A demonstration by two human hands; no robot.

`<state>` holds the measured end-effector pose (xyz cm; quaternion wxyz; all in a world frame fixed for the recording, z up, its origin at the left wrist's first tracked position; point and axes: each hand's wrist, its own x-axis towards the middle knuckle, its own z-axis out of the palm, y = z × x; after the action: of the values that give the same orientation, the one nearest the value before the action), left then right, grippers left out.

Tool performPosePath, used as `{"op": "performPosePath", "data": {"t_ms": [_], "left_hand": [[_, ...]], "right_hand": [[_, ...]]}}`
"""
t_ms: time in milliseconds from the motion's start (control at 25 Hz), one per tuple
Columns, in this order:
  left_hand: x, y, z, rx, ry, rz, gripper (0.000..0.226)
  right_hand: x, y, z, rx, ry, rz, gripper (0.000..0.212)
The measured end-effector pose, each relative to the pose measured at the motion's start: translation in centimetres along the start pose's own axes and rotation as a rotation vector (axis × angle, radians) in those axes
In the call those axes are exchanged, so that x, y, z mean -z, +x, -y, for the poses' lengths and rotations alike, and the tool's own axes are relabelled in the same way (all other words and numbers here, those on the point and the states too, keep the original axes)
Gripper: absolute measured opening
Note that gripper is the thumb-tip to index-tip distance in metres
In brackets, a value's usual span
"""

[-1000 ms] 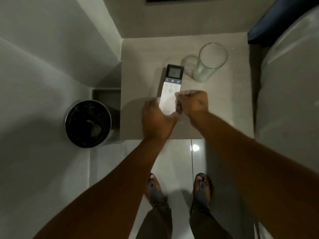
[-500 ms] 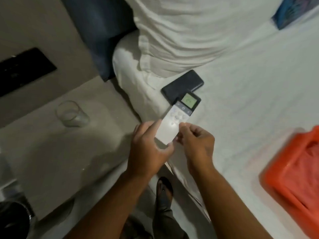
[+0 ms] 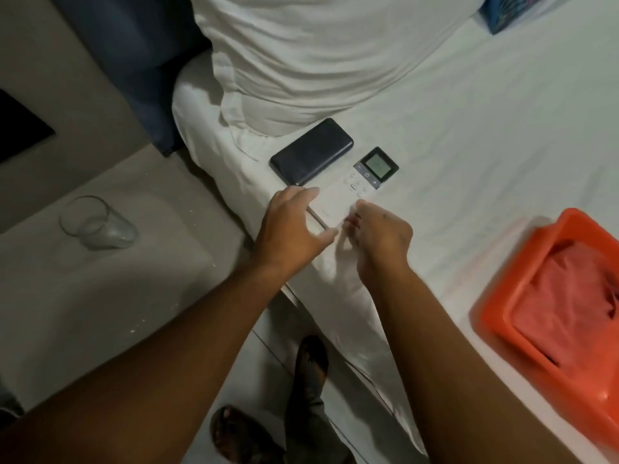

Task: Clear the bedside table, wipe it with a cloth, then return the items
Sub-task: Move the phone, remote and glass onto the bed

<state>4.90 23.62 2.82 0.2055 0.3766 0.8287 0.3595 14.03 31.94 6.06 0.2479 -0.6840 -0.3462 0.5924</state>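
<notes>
A white remote control (image 3: 355, 185) with a dark screen end lies flat on the white bed sheet (image 3: 469, 145), right beside a black power bank (image 3: 311, 151). My left hand (image 3: 291, 229) has its fingers and thumb around the remote's near left corner. My right hand (image 3: 382, 236) pinches the near right edge with curled fingertips. An empty clear glass (image 3: 97, 222) stands on the beige bedside table (image 3: 100, 296) at the left. A pink cloth (image 3: 566, 303) lies inside an orange basin (image 3: 502, 296) on the bed at the right.
A white pillow (image 3: 318, 55) fills the head of the bed, just behind the power bank. A dark blue headboard (image 3: 134, 45) stands between bed and table. A blue patterned box (image 3: 509, 8) sits at the top right. My sandalled feet (image 3: 311, 363) stand on the tiled floor below.
I turned from the bedside table to the bed, carrying the remote in both hands. It has gone from held above the mattress edge to lying on the sheet beside the power bank.
</notes>
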Motion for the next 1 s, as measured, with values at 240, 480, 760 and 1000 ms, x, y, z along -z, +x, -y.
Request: {"op": "performPosePath", "data": {"t_ms": [240, 480, 760, 1000], "left_hand": [[7.6, -7.3, 13.7, 0.256, 0.061, -0.107, 0.067], [17.5, -9.5, 25.5, 0.762, 0.041, 0.071, 0.086], [20.5, -2.0, 28.3, 0.534, 0.170, -0.165, 0.124], [20.5, -1.3, 26.6, 0.420, 0.043, -0.127, 0.086]], "right_hand": [[-5.0, -8.4, -9.1, -0.191, 0.205, 0.279, 0.015], [-20.5, -8.6, -17.9, -0.104, -0.240, 0.652, 0.039], [-31.4, -3.8, -21.5, 0.402, -0.831, 0.890, 0.078], [-32.1, -4.2, -20.3, 0.541, -0.853, 0.917, 0.062]]}}
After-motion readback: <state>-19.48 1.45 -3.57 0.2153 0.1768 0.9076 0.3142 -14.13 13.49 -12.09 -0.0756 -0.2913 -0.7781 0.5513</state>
